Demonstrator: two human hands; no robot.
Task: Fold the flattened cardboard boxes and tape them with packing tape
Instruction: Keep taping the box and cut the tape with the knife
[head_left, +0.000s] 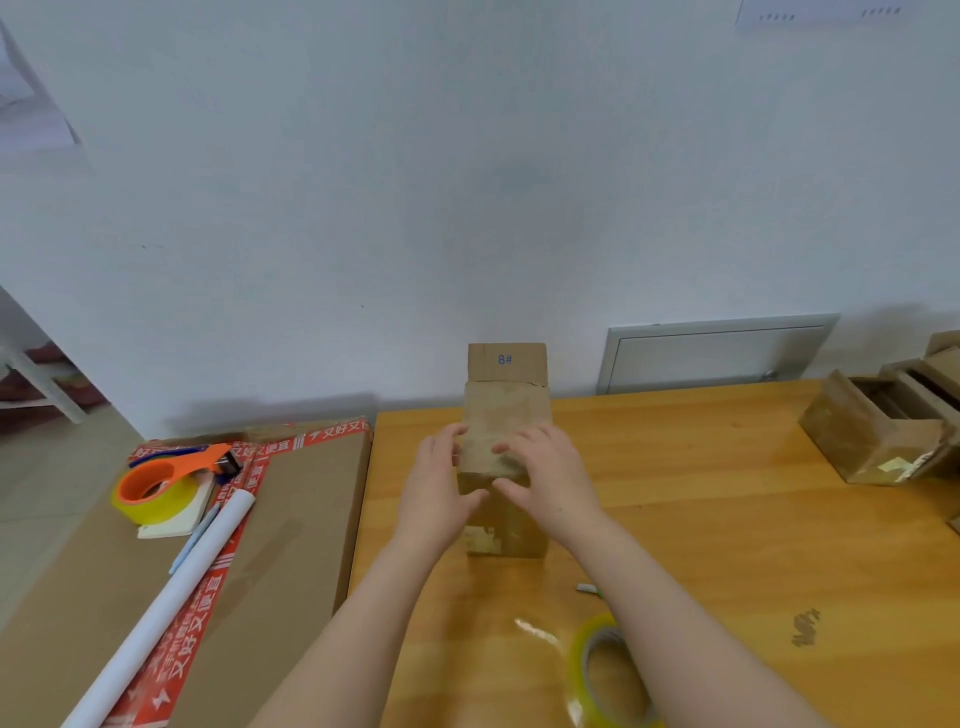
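If the right hand (550, 478) lifts before tape goes on, I expect the pressed top flaps to spring back up, since I see nothing sealing them; the far flap (506, 361), marked 8#, stands upright beyond the fingers. Between both hands the box (511, 530) stands on the tabletop (701, 519), brown, worn, with old tape scraps low on its near face. The left hand (441, 483) curls round its left edge; the right lies spread flat on top. A tape roll (579, 652) waits by the right forearm.
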